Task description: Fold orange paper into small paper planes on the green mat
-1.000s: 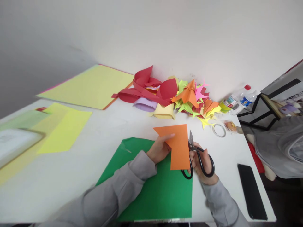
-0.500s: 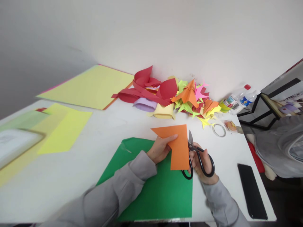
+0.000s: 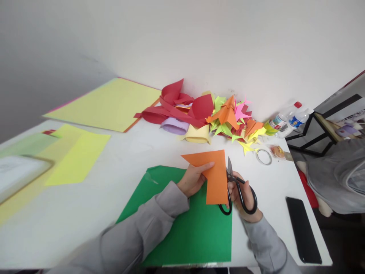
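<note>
An L-shaped piece of orange paper point(image 3: 217, 179) is pinched in my left hand point(image 3: 194, 180), thumb on top, over a green sheet point(image 3: 188, 232) on the table. Black-handled scissors point(image 3: 247, 198) are in my right hand point(image 3: 248, 203), with fingers around the handle loops. Their blades are parted and point away from me at the paper's right edge. One blade and part of a handle lie behind the paper, so I cannot tell how far it is between the blades.
Folded paper shapes point(image 3: 226, 114) and red paper curls point(image 3: 173, 104) lie along the wall. Yellow sheets point(image 3: 82, 156) are at left, a large pale yellow sheet point(image 3: 108, 102) behind. At right are bottles point(image 3: 293, 123), a tape roll point(image 3: 264, 156) and a black phone point(image 3: 303, 230).
Hardly anything differs. The scissor handles have shifted very slightly left, toward each other, and the orange paper has barely moved.
</note>
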The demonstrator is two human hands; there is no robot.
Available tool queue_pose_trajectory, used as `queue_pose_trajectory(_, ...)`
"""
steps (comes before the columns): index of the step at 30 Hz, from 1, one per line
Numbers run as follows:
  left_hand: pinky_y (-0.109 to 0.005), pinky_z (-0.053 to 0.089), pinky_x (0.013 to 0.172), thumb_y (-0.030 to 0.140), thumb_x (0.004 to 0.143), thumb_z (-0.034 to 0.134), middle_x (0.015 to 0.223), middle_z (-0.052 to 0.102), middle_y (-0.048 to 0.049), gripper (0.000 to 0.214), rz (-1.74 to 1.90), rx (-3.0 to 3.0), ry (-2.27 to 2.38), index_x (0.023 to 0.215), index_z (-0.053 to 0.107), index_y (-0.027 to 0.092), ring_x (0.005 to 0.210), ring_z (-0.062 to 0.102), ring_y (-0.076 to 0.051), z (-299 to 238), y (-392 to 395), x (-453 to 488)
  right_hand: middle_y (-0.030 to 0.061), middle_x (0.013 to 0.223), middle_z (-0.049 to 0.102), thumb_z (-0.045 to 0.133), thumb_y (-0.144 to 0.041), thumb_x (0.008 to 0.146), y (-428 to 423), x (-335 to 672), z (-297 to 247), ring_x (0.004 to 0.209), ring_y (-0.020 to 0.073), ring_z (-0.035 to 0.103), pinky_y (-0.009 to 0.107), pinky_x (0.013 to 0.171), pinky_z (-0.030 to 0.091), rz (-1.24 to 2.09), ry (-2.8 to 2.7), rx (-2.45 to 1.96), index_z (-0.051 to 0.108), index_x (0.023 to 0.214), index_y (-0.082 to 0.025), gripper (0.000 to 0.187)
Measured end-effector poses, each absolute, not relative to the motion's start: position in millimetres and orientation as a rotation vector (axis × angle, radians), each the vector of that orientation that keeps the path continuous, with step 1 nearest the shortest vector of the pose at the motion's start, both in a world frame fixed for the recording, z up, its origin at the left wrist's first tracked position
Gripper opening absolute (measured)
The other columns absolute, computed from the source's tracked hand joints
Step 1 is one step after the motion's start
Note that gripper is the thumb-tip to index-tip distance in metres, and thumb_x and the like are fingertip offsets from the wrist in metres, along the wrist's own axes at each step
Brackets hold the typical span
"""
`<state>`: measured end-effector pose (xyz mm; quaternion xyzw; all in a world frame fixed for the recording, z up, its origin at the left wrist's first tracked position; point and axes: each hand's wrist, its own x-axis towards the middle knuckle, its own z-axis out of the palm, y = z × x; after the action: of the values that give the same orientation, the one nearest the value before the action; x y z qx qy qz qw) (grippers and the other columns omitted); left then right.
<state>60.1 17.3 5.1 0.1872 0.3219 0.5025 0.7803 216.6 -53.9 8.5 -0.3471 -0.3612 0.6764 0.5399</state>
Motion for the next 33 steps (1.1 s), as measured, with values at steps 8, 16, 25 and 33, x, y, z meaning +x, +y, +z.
queue_pose_trajectory(8,-0.032,0.057,0.068,0.013,0.063,0.079,0.093,0.073,-0.0076,0.034,1.106,0.391,0.696,0.095,0.066,0.012,0.075,0.069,-0.020,2.8,17.6,60.7,-0.0017,0.066,0.056,0.053,-0.065,0.081,-55.6,219.5,6.7,0.041,0.0093,0.053,0.021,0.037,0.046,1.599,-0.927,-0.810,0.055,0.122,-0.021,0.060)
queue_pose_trajectory(16,-0.032,0.057,0.068,0.015,0.062,0.081,0.092,0.073,-0.0064,0.035,1.115,0.379,0.707,0.093,0.066,0.012,0.076,0.068,-0.020,4.1,18.1,60.5,-0.0016,0.065,0.056,0.052,-0.064,0.082,-55.9,220.4,4.0,0.041,0.0103,0.054,0.022,0.037,0.045,1.561,-0.941,-0.820,0.053,0.125,-0.021,0.061)
queue_pose_trajectory(25,-0.032,0.057,0.069,0.014,0.061,0.081,0.093,0.073,-0.0056,0.049,1.141,0.360,0.708,0.107,0.065,0.015,0.076,0.068,-0.019,2.8,20.1,58.9,-0.0022,0.059,0.057,0.051,-0.070,0.078,-54.9,218.9,8.7,0.038,0.0118,0.052,0.023,0.035,0.041,1.545,-0.978,-0.858,0.052,0.124,-0.021,0.067)
queue_pose_trajectory(33,-0.032,0.056,0.069,0.015,0.059,0.082,0.093,0.073,-0.0057,0.040,1.127,0.406,0.719,0.096,0.067,0.014,0.078,0.068,-0.020,2.1,17.0,61.0,-0.0011,0.064,0.057,0.051,-0.066,0.081,-55.8,220.9,2.9,0.044,0.0110,0.052,0.022,0.039,0.045,1.566,-0.959,-0.854,0.052,0.125,-0.021,0.062)
